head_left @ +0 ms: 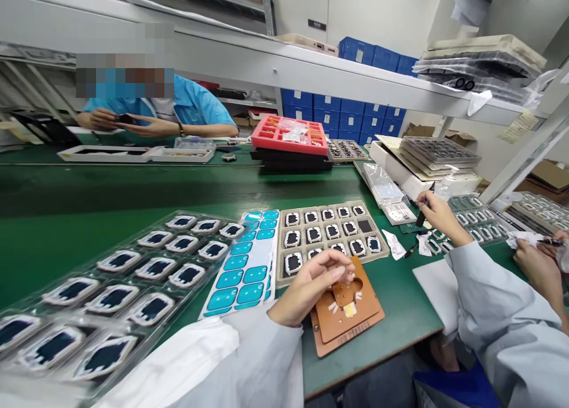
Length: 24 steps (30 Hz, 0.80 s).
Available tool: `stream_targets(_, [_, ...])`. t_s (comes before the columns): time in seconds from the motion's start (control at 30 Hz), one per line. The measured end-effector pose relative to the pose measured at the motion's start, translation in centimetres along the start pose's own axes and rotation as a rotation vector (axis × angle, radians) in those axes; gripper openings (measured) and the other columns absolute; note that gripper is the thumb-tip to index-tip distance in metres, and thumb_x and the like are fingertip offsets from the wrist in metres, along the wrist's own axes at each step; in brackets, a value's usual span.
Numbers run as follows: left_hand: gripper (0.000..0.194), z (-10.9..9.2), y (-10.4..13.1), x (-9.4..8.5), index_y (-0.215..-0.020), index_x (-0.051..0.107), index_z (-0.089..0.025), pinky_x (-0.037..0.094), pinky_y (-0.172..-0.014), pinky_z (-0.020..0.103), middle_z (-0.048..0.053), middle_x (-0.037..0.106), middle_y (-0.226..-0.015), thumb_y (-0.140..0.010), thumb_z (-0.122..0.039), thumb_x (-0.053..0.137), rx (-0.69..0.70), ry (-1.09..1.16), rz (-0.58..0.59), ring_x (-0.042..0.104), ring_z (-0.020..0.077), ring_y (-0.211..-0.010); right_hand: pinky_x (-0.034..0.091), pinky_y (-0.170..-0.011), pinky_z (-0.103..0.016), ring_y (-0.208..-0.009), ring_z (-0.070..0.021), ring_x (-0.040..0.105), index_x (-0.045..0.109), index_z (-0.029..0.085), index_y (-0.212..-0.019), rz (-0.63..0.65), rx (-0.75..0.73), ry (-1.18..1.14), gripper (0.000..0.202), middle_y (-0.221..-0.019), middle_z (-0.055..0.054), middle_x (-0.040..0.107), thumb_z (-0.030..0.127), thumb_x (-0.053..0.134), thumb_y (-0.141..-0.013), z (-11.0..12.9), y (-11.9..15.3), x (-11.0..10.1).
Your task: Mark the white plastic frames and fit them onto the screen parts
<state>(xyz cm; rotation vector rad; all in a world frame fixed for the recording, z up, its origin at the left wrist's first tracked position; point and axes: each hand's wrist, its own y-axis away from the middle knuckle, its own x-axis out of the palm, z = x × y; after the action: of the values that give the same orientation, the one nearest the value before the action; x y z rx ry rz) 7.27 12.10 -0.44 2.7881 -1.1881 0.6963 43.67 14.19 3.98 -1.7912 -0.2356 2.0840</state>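
My left hand [313,283] hovers over the orange-brown fixture plate [367,313], fingers loosely curved and thumb apart, with nothing visible in it. A round-lobed recess, small white tabs and a yellowish square show on the plate. Out to the right, my right hand [440,218] is closed around a black pen-shaped tool [421,217], its exact kind unclear. Behind the plate lies a beige tray [281,271] of watch-like cases with dark centres; one pocket at its right holds no case. Left of it are sheets of blue rounded stickers [233,263].
A clear plastic tray [146,348] of similar cases fills the left bench. Across it, a person in blue [200,105] handles a small dark part. A red divided box [288,135] stands at the back. At far right, another person's hands [540,265] hold a tool and white cloth.
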Motion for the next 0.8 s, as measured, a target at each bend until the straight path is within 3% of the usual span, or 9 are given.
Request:
stream_targets(0.1, [0.033,0.0,0.0,0.0,-0.091,0.066,-0.016,0.047,-0.077,0.026,0.004,0.063,-0.084,-0.077,-0.044,0.076,0.006,-0.038,0.002,0.059,0.0146,-0.078,0.053,-0.084,-0.039,-0.093,-0.0189,0.063,0.063,0.014,-0.105,0.108,0.063,0.109,0.021,-0.104,-0.006,0.065,0.032,0.057,-0.097,-0.8,0.0,0.6])
stream_targets(0.27, [0.035,-0.5,0.2,0.2,-0.09,0.066,-0.017,0.046,-0.077,0.026,0.004,0.064,-0.088,-0.075,-0.047,0.078,-0.032,-0.073,-0.008,0.059,0.0152,-0.08,0.055,-0.086,-0.043,-0.102,-0.0223,0.062,0.058,0.015,-0.12,0.195,0.215,0.254,0.031,-0.12,-0.009,0.06,0.033,0.06,-0.096,-0.7,1.7,3.0])
stream_targets(0.4, [0.036,-0.6,0.5,0.9,-0.09,0.067,-0.018,0.047,-0.078,0.026,0.004,0.064,-0.087,-0.074,-0.049,0.077,-0.043,-0.094,-0.114,0.06,0.0161,-0.08,0.055,-0.086,-0.043,-0.104,-0.0231,0.062,0.056,0.016,-0.124,0.214,0.299,0.257,0.034,-0.124,-0.01,0.058,0.033,0.061,-0.095,0.1,2.6,4.3])
stream_targets(0.53, [0.04,-0.4,0.7,1.1,-0.088,0.067,-0.018,0.05,-0.08,0.028,0.005,0.065,-0.088,-0.071,-0.054,0.077,-0.057,-0.182,-0.216,0.063,0.02,-0.085,0.055,-0.087,-0.044,-0.105,-0.0235,0.062,0.056,0.016,-0.124,0.192,0.33,0.166,0.035,-0.124,-0.01,0.058,0.033,0.062,-0.095,0.6,2.6,4.1])
stream_targets(0.67, [0.045,0.6,0.3,0.5,-0.093,0.066,-0.022,0.055,-0.08,0.032,0.005,0.066,-0.094,-0.069,-0.058,0.076,0.008,-0.309,-0.34,0.065,0.0216,-0.086,0.053,-0.09,-0.045,-0.107,-0.0241,0.06,0.057,0.016,-0.123,0.116,0.249,-0.019,0.031,-0.126,-0.01,0.057,0.03,0.06,-0.095,2.9,3.3,2.5])
stream_targets(0.73, [0.046,1.2,-0.1,-0.1,-0.096,0.066,-0.023,0.057,-0.083,0.033,0.007,0.066,-0.104,-0.069,-0.058,0.076,0.114,-0.454,-0.389,0.065,0.0237,-0.093,0.05,-0.092,-0.043,-0.107,-0.023,0.059,0.057,0.015,-0.116,0.1,0.126,-0.167,0.027,-0.122,-0.009,0.058,0.024,0.064,-0.092,5.5,4.0,1.6])
stream_targets(0.8, [0.045,1.8,-0.5,-0.7,-0.103,0.067,-0.025,0.058,-0.085,0.035,0.008,0.063,-0.117,-0.072,-0.056,0.073,0.249,-0.645,-0.407,0.064,0.0259,-0.102,0.048,-0.093,-0.033,-0.104,-0.0179,0.059,0.058,0.018,-0.105,0.135,-0.043,-0.349,0.027,-0.112,-0.003,0.062,0.021,0.074,-0.084,8.6,4.7,1.2])
